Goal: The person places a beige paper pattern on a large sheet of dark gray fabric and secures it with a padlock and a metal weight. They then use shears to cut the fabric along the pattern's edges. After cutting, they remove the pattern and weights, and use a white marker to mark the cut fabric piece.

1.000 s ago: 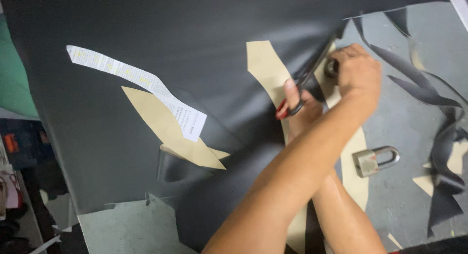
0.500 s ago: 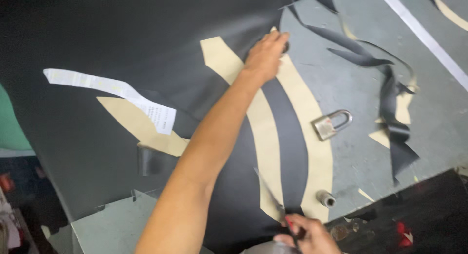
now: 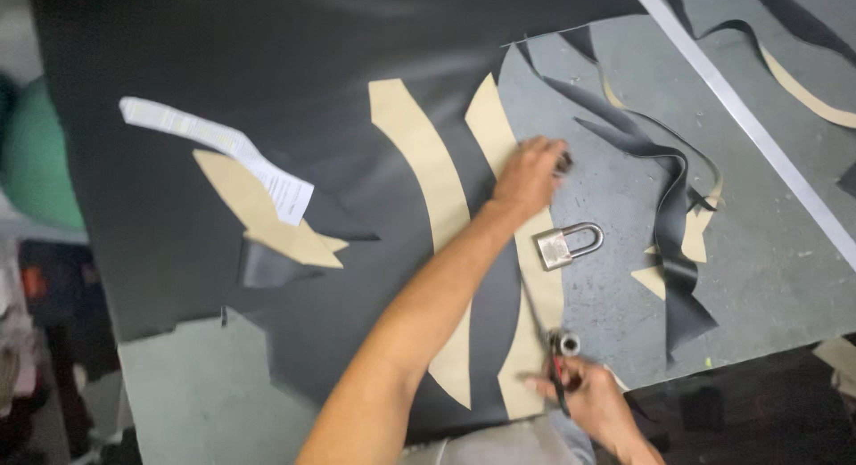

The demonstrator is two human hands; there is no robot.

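The left hand (image 3: 528, 175) now lies lower on the tan pattern strip (image 3: 513, 251), just above the padlock (image 3: 564, 244); the right hand (image 3: 588, 403) shows fully, scissors (image 3: 557, 380) in its grip.

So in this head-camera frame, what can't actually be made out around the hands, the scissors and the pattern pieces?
- Scissors, head view: the right hand covers the handles; blades blurred, so open or closed is unclear.
- Left hand: fingertips curl over the tan pattern strip; the dark bit under them is unidentifiable.
- White paper slip: print too small.
- Black sheet: cut off by the top edge.
- Left forearm hides part of both tan strips.
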